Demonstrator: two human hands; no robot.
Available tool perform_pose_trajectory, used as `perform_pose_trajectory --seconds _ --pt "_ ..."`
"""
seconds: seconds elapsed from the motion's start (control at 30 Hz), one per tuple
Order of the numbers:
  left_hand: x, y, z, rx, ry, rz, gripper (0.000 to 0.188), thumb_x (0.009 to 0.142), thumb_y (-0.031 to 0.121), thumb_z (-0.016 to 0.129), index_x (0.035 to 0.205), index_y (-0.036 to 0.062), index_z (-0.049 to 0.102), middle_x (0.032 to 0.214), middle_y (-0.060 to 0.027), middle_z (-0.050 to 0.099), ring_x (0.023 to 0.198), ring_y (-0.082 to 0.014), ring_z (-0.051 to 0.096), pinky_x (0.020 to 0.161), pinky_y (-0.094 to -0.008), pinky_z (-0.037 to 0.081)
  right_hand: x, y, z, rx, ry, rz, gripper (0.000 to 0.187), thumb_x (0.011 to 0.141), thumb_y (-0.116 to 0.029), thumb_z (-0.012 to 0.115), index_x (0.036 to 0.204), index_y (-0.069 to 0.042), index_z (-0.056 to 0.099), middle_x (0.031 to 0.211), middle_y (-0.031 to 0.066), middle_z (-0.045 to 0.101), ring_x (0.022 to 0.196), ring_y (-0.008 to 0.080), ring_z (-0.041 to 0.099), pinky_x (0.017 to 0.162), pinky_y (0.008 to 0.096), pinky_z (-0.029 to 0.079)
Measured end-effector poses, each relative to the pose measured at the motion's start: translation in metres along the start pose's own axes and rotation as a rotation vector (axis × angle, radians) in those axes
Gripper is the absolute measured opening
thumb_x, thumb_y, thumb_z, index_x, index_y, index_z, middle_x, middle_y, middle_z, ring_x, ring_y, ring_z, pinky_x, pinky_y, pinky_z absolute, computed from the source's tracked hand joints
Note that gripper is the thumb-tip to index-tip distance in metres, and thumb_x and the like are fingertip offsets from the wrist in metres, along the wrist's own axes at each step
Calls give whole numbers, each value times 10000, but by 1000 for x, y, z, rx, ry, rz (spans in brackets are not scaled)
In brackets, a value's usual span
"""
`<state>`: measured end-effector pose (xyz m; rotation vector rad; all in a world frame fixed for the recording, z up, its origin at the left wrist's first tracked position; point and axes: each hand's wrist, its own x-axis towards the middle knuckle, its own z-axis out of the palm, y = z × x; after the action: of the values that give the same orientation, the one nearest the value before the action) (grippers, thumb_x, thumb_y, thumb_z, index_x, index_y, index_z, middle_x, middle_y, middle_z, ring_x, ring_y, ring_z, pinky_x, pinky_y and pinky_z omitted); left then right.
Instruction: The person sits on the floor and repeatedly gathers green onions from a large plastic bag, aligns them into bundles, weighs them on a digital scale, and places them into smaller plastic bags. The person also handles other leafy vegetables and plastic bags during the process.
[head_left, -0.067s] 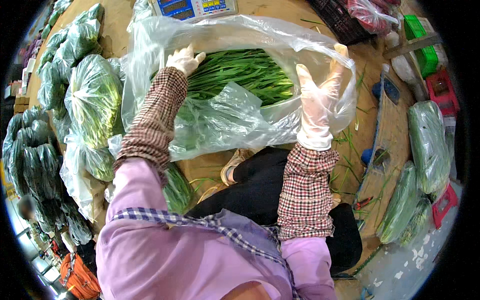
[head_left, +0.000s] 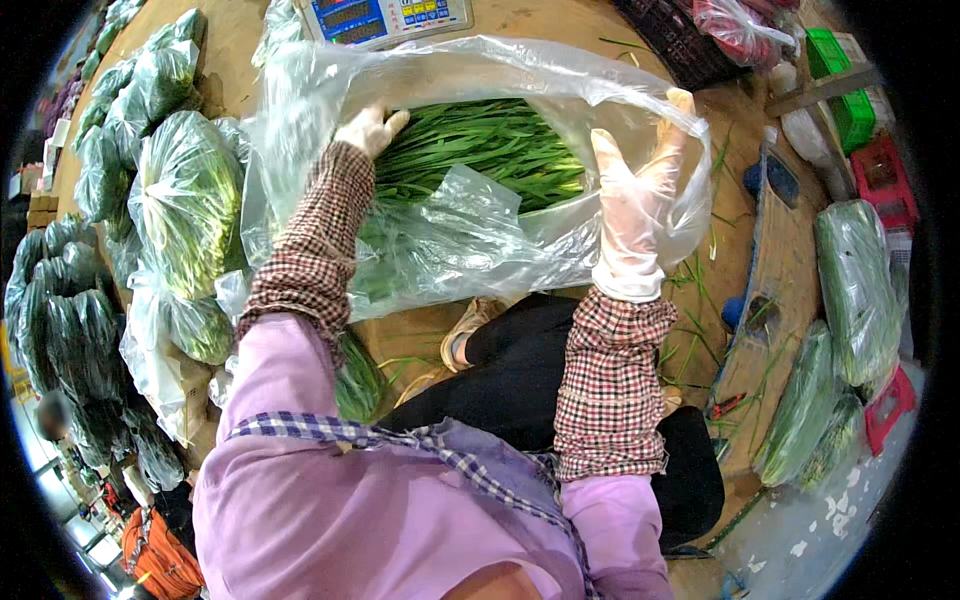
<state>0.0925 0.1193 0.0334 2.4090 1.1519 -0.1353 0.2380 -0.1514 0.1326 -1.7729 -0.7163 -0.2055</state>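
Note:
A large clear plastic bag point(head_left: 450, 265) lies across the table in front of me. Inside it is a bundle of garlic chives point(head_left: 480, 145), long flat green leaves with pale ends toward the right. My left hand point(head_left: 368, 131), in a thin white glove, rests at the leafy left end of the bundle, its thumb apart from the other fingers, which are partly out of sight. My right hand point(head_left: 642, 180), gloved too, is inside the right part of the bag. Its thumb and fingers are spread wide, and the film stretches over the fingertips.
Bagged greens point(head_left: 190, 205) crowd the left side. A digital scale point(head_left: 388, 20) stands beyond the bag, with a dark crate point(head_left: 675, 45) at far right. A long board point(head_left: 757, 260) and wrapped bundles point(head_left: 858, 290) lie on the right. Loose leaf scraps litter the tabletop.
My left hand has shifted slightly down, its fingers less spread than before. The bag's left edge has moved a little; my right hand stays in place.

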Motion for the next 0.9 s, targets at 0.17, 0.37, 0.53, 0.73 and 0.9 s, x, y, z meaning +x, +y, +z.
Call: perform_pose_trajectory --seconds 0.17,0.37,0.53,0.73,0.9 --pt "-99 19 22 289 -77 315 470 840 436 443 985 -7 506 903 -234 548 825 -358 538 771 -434 424 -2 8 -8 214 61 161 749 703 -19 647 1333 -92 248 1249 134 399 1134 239 405 940 324 328" --pt "-167 6 55 408 -74 347 545 784 421 542 1194 82 422 958 -163 506 885 -301 487 753 -405 419 -2 -7 -3 286 61 259 612 712 47 620 1248 -15 331 1137 139 476 962 176 513 827 271 425" --pt "-178 -7 53 274 18 434 557 679 349 648 1150 111 472 917 -133 489 890 -307 462 774 -426 376 -2 8 -13 473 73 259 494 726 41 594 1176 12 393 924 98 558 752 129 560 677 237 460" --pt "-195 -1 27 243 -114 448 562 672 358 631 1157 114 485 949 -145 479 956 -341 440 845 -433 343 -7 1 -18 509 7 337 315 813 -38 529 1119 9 473 800 123 634 628 117 597 569 197 469" --pt "-181 -6 8 -161 -339 234 505 773 433 503 1064 23 553 959 -207 575 925 -342 530 840 -398 403 -9 -4 -17 545 5 375 221 829 -51 513 1043 5 529 780 119 636 607 109 585 561 193 461"
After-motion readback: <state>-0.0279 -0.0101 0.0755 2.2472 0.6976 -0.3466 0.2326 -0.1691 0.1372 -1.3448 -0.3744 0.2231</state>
